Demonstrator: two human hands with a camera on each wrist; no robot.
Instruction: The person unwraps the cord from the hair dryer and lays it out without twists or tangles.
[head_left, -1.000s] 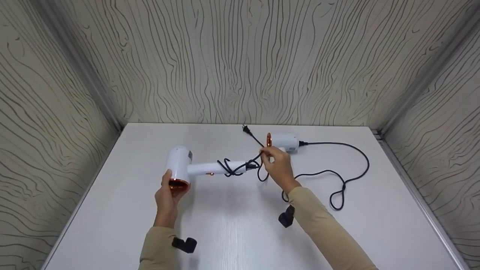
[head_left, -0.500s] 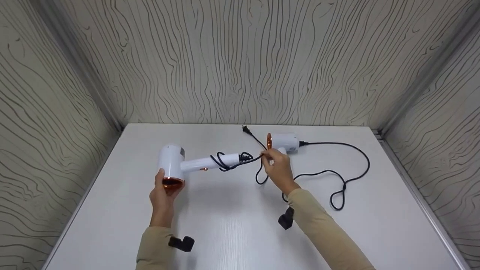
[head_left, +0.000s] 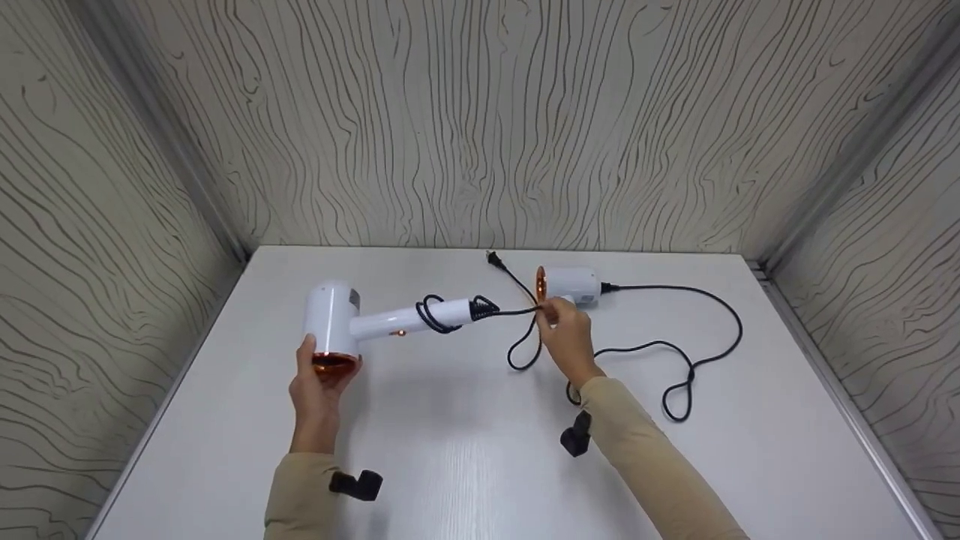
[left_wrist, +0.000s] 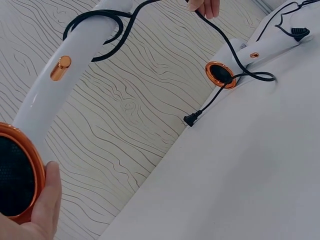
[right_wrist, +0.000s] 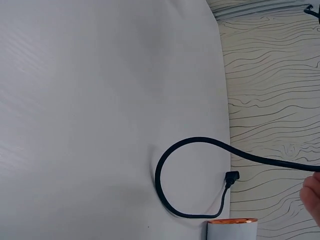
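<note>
My left hand (head_left: pixel 315 397) grips a white hair dryer (head_left: pixel 330 319) by the orange-rimmed end of its head, above the table. Its handle points right, with loops of black cord (head_left: pixel 514 312) wound round it. My right hand (head_left: pixel 568 337) pinches that cord a short way beyond the handle's end. From those fingers the cord hangs in a loop and runs to a plug (head_left: pixel 494 259) on the table's far part. The left wrist view shows the orange switch (left_wrist: pixel 61 68) and my left fingers (left_wrist: pixel 49 200) at the rim. Only part of my right hand (right_wrist: pixel 311 195) shows in its wrist view.
A second white hair dryer (head_left: pixel 574 285) lies at the back right of the white table (head_left: pixel 450 465), partly behind my right hand. Its black cord (head_left: pixel 739 322) curves across the right side. Wood-patterned panels (head_left: pixel 480 135) rise behind and at both sides.
My left hand has moved the hair dryer left, and its handle now tilts up to the right. The cord between handle and right hand is straighter, with fewer loops. My right hand has shifted slightly right.
</note>
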